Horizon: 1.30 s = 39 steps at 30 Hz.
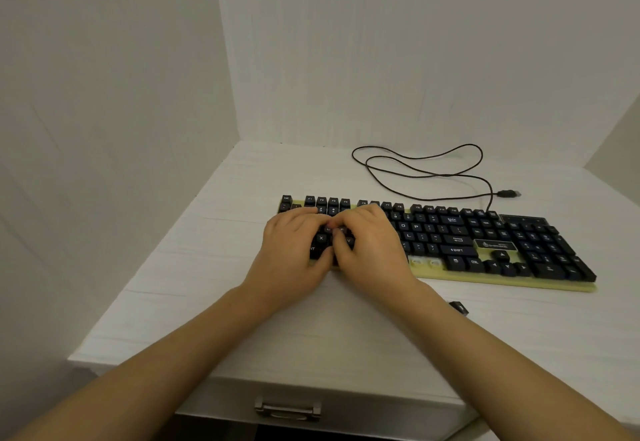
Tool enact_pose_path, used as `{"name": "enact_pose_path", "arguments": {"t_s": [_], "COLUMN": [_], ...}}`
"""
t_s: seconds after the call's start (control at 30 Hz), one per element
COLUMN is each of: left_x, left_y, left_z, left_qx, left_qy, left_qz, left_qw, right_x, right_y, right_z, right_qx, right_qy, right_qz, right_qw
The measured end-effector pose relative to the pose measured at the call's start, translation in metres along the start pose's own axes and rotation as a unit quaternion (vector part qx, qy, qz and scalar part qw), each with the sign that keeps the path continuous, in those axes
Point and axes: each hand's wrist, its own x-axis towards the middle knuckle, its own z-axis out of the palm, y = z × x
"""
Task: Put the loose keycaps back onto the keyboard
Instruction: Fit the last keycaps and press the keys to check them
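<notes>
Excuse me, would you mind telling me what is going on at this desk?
A person is working on the keyboard on the white desk. The left hand and right hand are both over its left part, fingertips meeting above the letter keys. Whether they hold a keycap is hidden. Two bare sockets show in the bottom row, and one loose keycap lies on the desk beside the right forearm.
</notes>
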Motion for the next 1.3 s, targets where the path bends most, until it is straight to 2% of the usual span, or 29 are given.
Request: {"name": "enact_pose_path", "arguments": {"t_s": [0.13, 0.33, 0.47, 0.87, 1.07, 1.3], "left_x": [-0.002, -0.002, 0.000, 0.005, -0.001, -0.001], "left_y": [0.011, 0.027, 0.041, 0.063, 0.067, 0.070], "left_z": [0.008, 0.014, 0.023, 0.037, 0.040, 0.047], "left_qx": [-0.024, -0.063, -0.085, -0.142, -0.066, -0.041], "left_qy": [-0.013, 0.021, -0.008, -0.063, -0.118, -0.109], "left_qz": [-0.003, 0.039, 0.087, 0.082, 0.151, 0.169], "left_qw": [1.000, 0.997, 0.993, 0.984, 0.979, 0.979], "right_x": [-0.003, -0.011, -0.015, -0.026, -0.013, -0.001], "right_y": [0.008, 0.022, 0.028, 0.051, 0.050, 0.051], "right_z": [-0.012, -0.026, -0.034, -0.047, -0.053, -0.049], "right_qx": [-0.015, -0.025, -0.032, -0.036, -0.004, -0.015], "right_qy": [-0.018, -0.001, 0.008, 0.052, 0.077, 0.069], "right_qz": [0.000, 0.022, 0.017, 0.024, 0.038, 0.033], "right_qw": [1.000, 0.999, 0.999, 0.998, 0.996, 0.997]}}
